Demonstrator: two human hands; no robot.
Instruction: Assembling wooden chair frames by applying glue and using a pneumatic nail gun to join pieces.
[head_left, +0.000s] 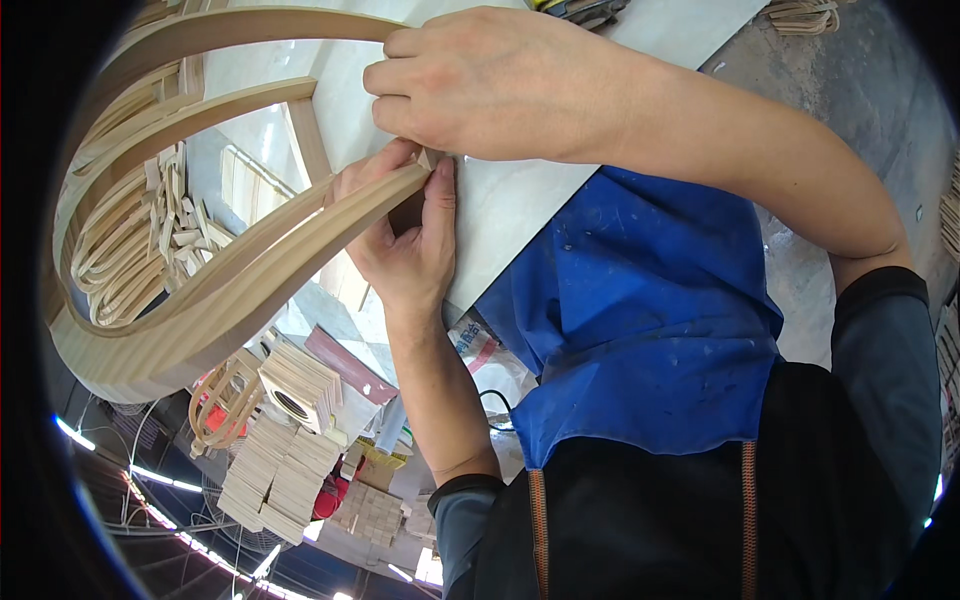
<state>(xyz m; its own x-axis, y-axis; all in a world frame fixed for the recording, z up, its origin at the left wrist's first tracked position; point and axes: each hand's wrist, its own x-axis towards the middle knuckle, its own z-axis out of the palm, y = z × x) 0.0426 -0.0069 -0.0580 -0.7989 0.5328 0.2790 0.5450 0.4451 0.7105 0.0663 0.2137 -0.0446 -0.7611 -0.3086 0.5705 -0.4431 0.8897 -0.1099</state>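
Observation:
A large bent-wood frame (200, 335) of pale timber curves out to the left in U-shaped bands. My left hand (405, 235) wraps around the near end of its lower band, with the thumb on one side and the fingers on the other. Just above it, my right hand (470, 85) is closed, knuckles up, at the frame's end. The upper band runs in behind its fingers. What the right fingertips pinch there is hidden by the hand. A short wooden crosspiece (307, 140) joins an inner band beyond my hands.
Under the frame lies a pale worktop (520, 215), its edge slanting past my blue apron (640, 300). Curved wood strips and offcuts (175, 215) are heaped at the left. Stacked wood panels (275, 470) and square pieces with a round hole (300, 385) stand lower left.

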